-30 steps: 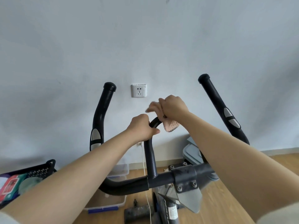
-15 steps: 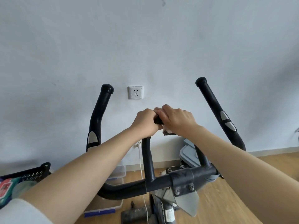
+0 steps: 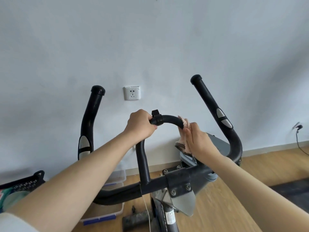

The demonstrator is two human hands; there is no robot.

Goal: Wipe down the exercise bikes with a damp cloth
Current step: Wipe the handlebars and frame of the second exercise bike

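Note:
A black exercise bike fills the lower middle of the view, with an arched centre handlebar loop (image 3: 168, 118) and two outer upright grips (image 3: 90, 124) (image 3: 214, 111). My left hand (image 3: 141, 126) is closed around the left top of the loop, beside a small black clamp (image 3: 156, 118). My right hand (image 3: 199, 144) presses a pink cloth (image 3: 184, 125) around the right descending side of the loop. The cloth's dark mesh edge (image 3: 180, 145) hangs below my fingers. Most of the cloth is hidden under my right hand.
A white wall with a socket (image 3: 132, 93) stands right behind the bike. On the wooden floor lie clear plastic boxes (image 3: 103, 213) at lower left, a black basket (image 3: 25, 183) at far left, a grey bin (image 3: 217, 146) behind the handlebar, and a dark mat (image 3: 291, 190) at right.
My right hand has slid the cloth from the top of the centre loop, next to my left hand, down its right side. My left hand keeps its grip.

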